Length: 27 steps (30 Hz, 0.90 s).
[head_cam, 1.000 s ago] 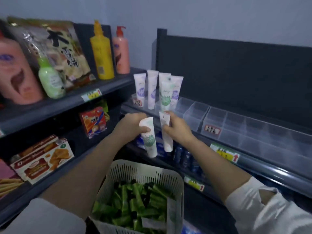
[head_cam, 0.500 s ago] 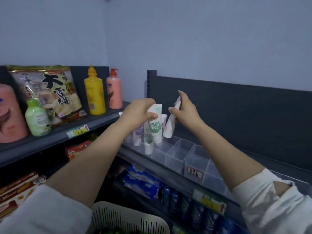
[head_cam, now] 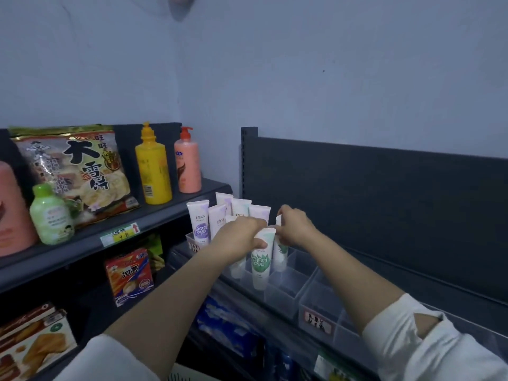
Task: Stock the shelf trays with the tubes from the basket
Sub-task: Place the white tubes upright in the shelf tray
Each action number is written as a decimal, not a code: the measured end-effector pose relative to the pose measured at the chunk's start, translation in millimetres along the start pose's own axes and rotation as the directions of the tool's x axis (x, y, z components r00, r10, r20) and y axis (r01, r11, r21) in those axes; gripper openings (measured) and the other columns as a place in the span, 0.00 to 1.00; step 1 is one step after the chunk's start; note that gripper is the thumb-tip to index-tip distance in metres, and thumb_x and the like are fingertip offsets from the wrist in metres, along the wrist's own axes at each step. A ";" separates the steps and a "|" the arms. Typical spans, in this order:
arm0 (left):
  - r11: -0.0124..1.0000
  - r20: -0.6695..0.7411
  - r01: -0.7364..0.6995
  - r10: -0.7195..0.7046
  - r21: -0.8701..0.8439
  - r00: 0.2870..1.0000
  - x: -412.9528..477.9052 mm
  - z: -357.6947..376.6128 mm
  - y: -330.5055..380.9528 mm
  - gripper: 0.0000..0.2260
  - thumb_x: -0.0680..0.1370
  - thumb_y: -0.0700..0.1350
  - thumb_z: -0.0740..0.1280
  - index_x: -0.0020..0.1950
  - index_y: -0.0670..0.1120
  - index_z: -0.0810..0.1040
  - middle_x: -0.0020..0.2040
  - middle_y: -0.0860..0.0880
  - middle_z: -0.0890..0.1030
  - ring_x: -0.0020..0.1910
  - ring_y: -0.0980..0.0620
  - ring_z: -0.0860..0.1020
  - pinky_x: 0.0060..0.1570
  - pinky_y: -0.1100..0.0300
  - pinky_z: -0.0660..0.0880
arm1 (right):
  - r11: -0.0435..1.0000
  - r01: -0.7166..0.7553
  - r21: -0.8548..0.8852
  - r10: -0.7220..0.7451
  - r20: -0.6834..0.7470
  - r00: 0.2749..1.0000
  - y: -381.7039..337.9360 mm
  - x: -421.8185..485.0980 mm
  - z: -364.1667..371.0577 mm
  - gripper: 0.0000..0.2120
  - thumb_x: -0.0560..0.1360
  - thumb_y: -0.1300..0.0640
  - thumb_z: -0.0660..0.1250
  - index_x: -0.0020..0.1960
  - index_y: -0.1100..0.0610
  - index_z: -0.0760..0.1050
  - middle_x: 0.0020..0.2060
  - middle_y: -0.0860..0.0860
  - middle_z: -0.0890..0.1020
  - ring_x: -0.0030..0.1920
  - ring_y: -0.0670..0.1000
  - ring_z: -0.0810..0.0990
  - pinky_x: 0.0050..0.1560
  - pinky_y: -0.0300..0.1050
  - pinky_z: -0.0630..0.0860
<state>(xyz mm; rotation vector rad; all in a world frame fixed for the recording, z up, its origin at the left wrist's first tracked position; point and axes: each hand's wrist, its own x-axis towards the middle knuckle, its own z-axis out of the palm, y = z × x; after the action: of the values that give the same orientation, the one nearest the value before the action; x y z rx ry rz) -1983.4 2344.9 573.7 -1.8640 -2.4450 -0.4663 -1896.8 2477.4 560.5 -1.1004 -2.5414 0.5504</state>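
Two green tubes (head_cam: 262, 261) hang just below L grip (head_cam: 239, 240) & R grip (head_cam: 295, 229).

The white plastic tube with the green leaf print (head_cam: 261, 261) looks smooth with a soft satin sheen, and so does the second white plastic tube with green print (head_cam: 281, 250). The clear plastic divided shelf trays (head_cam: 291, 287) are glossy and see-through. The dark grey metal shelf back panel (head_cam: 384, 193) is matt. The tall yellow plastic bottle (head_cam: 154, 171) shines. The printed foil snack bag (head_cam: 79, 174) is crinkled and glossy. The white cloth sleeve (head_cam: 445, 350) is matt.
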 end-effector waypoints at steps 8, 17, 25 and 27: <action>0.998 0.036 0.012 -0.010 -0.054 0.999 8.7 1.7 -3.9 0.10 0.75 0.48 0.68 0.55 0.49 0.75 0.51 0.46 0.79 0.49 0.46 0.77 0.40 0.56 0.69 | 0.948 -0.027 -0.318 0.012 -0.049 0.999 -5.7 4.5 -13.2 0.23 0.73 0.35 0.64 0.42 0.56 0.70 0.39 0.51 0.74 0.40 0.55 0.74 0.38 0.45 0.70; 0.987 -0.038 -0.018 0.024 0.159 0.999 2.0 -11.7 -2.4 0.18 0.76 0.51 0.66 0.65 0.53 0.70 0.60 0.50 0.74 0.62 0.48 0.72 0.50 0.52 0.71 | 0.890 -0.029 -0.455 -0.014 -0.091 0.996 -11.8 -3.9 -15.2 0.23 0.75 0.34 0.58 0.47 0.55 0.74 0.47 0.52 0.79 0.44 0.56 0.76 0.42 0.45 0.70; 0.919 -0.225 -0.050 0.148 0.391 0.963 -41.7 -59.3 -19.0 0.14 0.78 0.52 0.63 0.63 0.52 0.72 0.60 0.50 0.74 0.61 0.48 0.71 0.47 0.56 0.67 | 0.843 0.054 -0.536 -0.242 -0.287 0.927 -43.2 -35.4 -33.9 0.20 0.77 0.39 0.57 0.56 0.53 0.75 0.54 0.53 0.78 0.56 0.58 0.75 0.42 0.47 0.68; 0.908 -0.237 -0.047 0.158 0.416 0.959 -60.9 -67.6 -27.2 0.14 0.78 0.52 0.62 0.63 0.52 0.72 0.60 0.50 0.75 0.60 0.48 0.72 0.46 0.56 0.67 | 0.842 0.096 -0.530 -0.308 -0.327 0.894 -58.3 -48.9 -33.2 0.19 0.78 0.41 0.57 0.56 0.54 0.75 0.53 0.53 0.78 0.55 0.58 0.75 0.40 0.47 0.68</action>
<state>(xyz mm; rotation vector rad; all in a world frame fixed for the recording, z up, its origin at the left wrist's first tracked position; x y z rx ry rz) -2002.5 2264.2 619.9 -1.6260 -2.0606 -0.1667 -1886.9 2411.6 610.2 -0.9407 -2.4288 -0.3962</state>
